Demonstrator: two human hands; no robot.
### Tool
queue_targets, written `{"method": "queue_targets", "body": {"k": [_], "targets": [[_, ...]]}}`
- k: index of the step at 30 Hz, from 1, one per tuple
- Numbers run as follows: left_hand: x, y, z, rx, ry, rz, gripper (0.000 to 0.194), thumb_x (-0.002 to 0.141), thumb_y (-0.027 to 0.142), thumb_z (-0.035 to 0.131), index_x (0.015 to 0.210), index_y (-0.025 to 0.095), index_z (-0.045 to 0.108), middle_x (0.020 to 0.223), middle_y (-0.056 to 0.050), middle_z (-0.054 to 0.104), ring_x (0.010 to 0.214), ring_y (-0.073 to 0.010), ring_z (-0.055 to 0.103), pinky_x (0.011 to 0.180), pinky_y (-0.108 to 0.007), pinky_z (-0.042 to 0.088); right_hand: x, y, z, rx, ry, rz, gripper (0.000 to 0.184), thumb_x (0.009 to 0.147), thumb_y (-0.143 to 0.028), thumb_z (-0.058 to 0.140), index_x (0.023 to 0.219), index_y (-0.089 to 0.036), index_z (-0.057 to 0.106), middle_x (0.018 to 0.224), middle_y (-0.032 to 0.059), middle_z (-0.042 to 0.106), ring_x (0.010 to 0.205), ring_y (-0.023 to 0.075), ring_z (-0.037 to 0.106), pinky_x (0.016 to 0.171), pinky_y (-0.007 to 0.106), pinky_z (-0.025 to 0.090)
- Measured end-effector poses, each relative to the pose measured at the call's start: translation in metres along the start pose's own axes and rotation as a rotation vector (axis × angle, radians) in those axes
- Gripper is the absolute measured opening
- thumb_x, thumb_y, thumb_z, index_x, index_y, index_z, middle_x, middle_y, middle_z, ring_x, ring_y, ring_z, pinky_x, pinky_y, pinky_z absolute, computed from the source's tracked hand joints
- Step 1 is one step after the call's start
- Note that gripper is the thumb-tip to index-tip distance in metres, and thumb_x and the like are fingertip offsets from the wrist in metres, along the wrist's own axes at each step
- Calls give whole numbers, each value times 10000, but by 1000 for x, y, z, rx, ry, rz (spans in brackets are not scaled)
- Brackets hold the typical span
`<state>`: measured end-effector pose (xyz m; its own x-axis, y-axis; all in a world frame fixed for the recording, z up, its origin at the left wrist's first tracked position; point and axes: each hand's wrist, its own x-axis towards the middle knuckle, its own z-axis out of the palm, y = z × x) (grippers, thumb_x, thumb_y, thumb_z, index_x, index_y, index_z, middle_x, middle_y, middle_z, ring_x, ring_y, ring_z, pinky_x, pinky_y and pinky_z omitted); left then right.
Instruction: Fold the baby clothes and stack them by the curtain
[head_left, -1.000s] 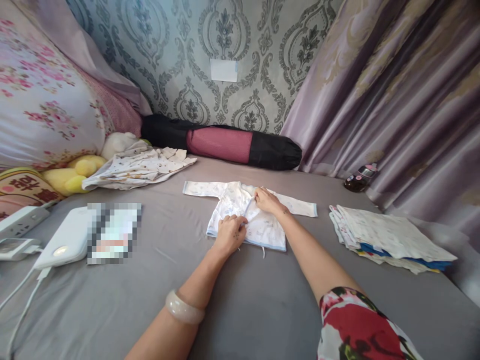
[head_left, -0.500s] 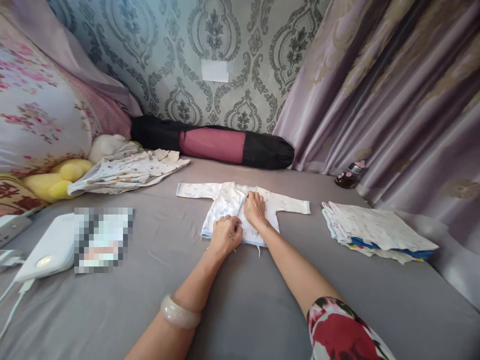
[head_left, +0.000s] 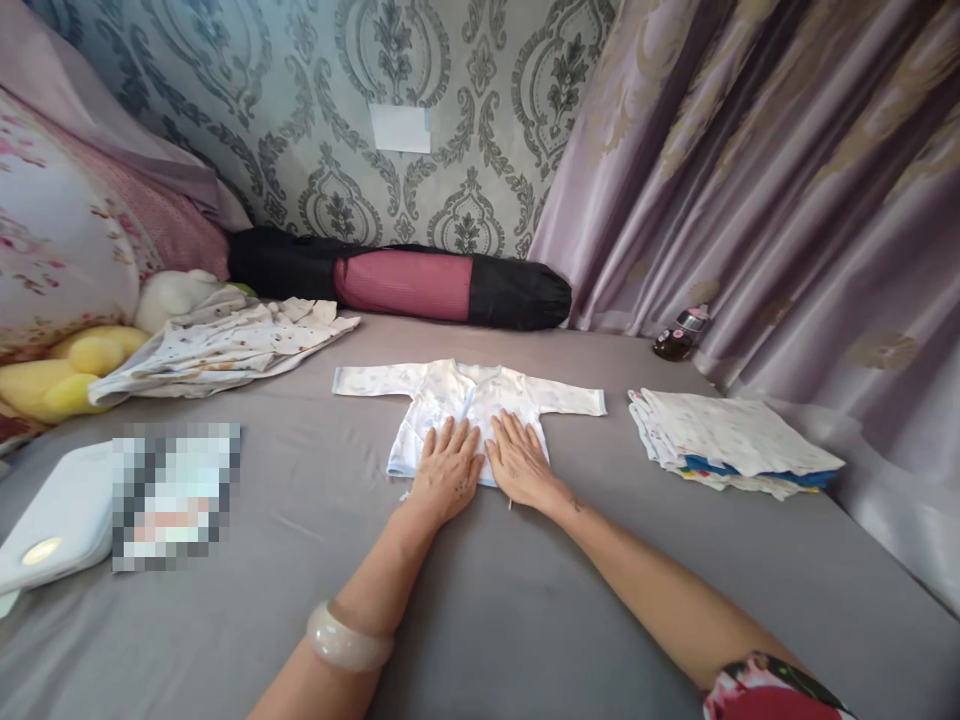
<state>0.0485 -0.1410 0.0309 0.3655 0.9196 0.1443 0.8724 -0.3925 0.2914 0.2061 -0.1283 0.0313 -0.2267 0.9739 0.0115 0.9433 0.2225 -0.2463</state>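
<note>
A small white baby shirt (head_left: pixel 439 392) with pale blue trim lies spread on the grey bed sheet (head_left: pixel 480 600), both sleeves stretched out sideways. My left hand (head_left: pixel 448 468) rests flat on the lower front of the shirt, fingers extended and pointing away from me. Beside it, my right hand (head_left: pixel 521 462) also lies flat on the lower right front, its fingers open. Neither hand grips the cloth. The hands cover part of the shirt's front and hem. A thin white tie shows below the hem near my right hand.
To the right is a stack of folded baby clothes (head_left: pixel 742 430), with a dark bottle (head_left: pixel 679 335) behind it. A long black and maroon bag (head_left: pixel 405 285) lies along the wall. At left are a crumpled cloth (head_left: pixel 232 345), a yellow plush toy (head_left: pixel 67 375) and a white device (head_left: pixel 60 515).
My fingers, bent on the shirt's front before, are now straight and flat. My right hand has come down toward the hem. The view has shifted slightly right.
</note>
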Motion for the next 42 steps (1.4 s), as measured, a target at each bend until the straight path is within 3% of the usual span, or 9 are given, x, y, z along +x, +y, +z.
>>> {"method": "queue_targets", "body": {"k": [6, 18, 27, 31, 34, 38, 42], "targets": [[-3, 3, -3, 62, -35, -21, 512, 983, 356, 323, 1460, 191, 404, 1554, -107, 326, 1455, -350, 201, 1153, -580, 185, 32, 8, -11, -34, -48, 61, 599, 998, -405, 194, 1527, -131, 261, 1602, 129, 159, 1479, 278, 104, 1184, 490, 64], [-5, 0, 5, 90, -18, -26, 526, 994, 417, 279, 1470, 224, 393, 1553, -58, 331, 1455, -335, 205, 1155, -603, 192, 132, 24, -4, -116, -11, 228, 599, 993, -381, 163, 1519, -109, 253, 1595, 128, 202, 1469, 265, 135, 1176, 488, 91], [0, 4, -10, 4, -6, -54, 456, 961, 396, 407, 1378, 239, 501, 1498, -68, 436, 1412, -327, 323, 1124, -581, 283, 141, 25, -3, -78, 54, 259, 578, 998, -374, 178, 1507, -127, 296, 1589, 115, 226, 1466, 256, 154, 1173, 510, 105], [1, 2, -12, 24, 100, -100, 439, 963, 410, 398, 1310, 197, 564, 1475, -122, 459, 1400, -313, 349, 1127, -544, 293, 130, 20, -11, 40, -5, 168, 582, 1000, -372, 173, 1522, -130, 254, 1611, 107, 135, 1484, 239, 77, 1178, 529, 43], [2, -1, -9, 86, 182, -221, 593, 937, 487, 418, 1386, 106, 486, 1520, -195, 361, 1444, -348, 239, 1156, -568, 207, 110, 5, -15, 180, -41, -62, 587, 1004, -409, 133, 1533, -174, 232, 1613, 72, 131, 1488, 201, 51, 1186, 513, 2], [2, -3, -3, 122, 111, -361, 771, 920, 545, 393, 1433, -31, 381, 1520, -269, 302, 1445, -382, 207, 1163, -566, 177, 85, -17, -11, 284, -186, -401, 622, 1003, -475, 76, 1515, -202, 299, 1584, 43, 255, 1479, 161, 120, 1205, 440, 34], [0, -2, 2, 156, 75, -371, 753, 929, 513, 359, 1446, -35, 361, 1523, -265, 287, 1448, -373, 201, 1169, -565, 154, 85, -24, -4, 164, -222, -477, 625, 1004, -437, 63, 1508, -169, 317, 1586, 38, 245, 1477, 153, 127, 1210, 399, 25]]}}
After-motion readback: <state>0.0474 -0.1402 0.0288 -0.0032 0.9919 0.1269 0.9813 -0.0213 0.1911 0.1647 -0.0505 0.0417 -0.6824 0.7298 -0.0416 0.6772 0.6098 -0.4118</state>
